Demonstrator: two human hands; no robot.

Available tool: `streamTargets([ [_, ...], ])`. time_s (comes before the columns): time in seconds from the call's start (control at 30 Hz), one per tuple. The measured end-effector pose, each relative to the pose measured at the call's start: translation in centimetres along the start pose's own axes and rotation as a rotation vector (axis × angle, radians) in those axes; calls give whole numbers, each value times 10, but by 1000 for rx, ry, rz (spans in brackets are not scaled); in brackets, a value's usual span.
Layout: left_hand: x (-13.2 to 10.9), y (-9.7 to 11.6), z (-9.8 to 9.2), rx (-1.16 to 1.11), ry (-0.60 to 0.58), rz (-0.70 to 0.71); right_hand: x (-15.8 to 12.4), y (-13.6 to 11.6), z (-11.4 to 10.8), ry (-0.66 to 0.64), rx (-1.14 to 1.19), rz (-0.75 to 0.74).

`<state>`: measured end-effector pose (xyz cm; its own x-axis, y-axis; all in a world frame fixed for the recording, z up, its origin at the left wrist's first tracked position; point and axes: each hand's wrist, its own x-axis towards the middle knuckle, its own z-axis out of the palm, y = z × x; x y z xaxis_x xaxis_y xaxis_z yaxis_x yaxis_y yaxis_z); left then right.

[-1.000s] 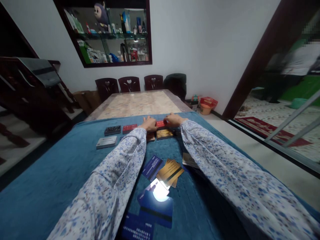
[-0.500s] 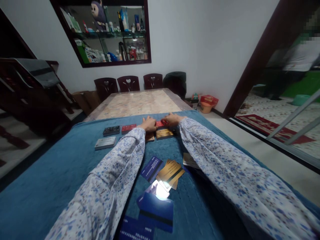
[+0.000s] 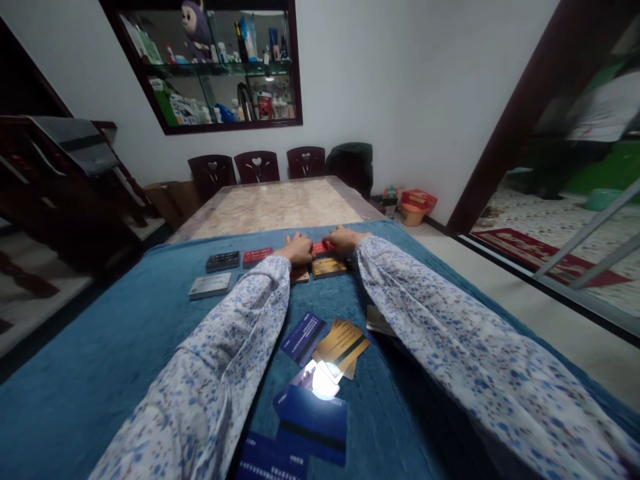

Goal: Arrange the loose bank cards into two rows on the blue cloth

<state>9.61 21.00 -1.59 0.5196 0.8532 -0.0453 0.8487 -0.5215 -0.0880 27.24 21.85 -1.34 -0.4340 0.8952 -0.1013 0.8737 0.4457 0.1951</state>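
A stack of red cards lies on the blue cloth at the far row. My left hand grips its left side with bent fingers, and my right hand closes on its right side. Just nearer to me is a stack of gold cards, with an orange-tan stack partly under my left wrist. Further left sit a second red stack, a black stack and a silver-grey stack. Between my forearms, loose gold cards and blue cards lie spread and overlapping.
A blue cloth covers the near part of the marble-patterned table. Dark chairs stand behind it. More cards are partly hidden by my right sleeve. A bright light spot glares on the loose cards. A person stands beyond the doorway.
My hands stay at the red stack, with only a slight shift of the right hand and forearm to the left. The cards lie as before.
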Motion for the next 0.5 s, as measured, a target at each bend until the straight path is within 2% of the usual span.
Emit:
streamTargets([
  [0.5, 3, 0, 1, -7, 4, -32, -3, -2, -2, 34, 3, 61],
])
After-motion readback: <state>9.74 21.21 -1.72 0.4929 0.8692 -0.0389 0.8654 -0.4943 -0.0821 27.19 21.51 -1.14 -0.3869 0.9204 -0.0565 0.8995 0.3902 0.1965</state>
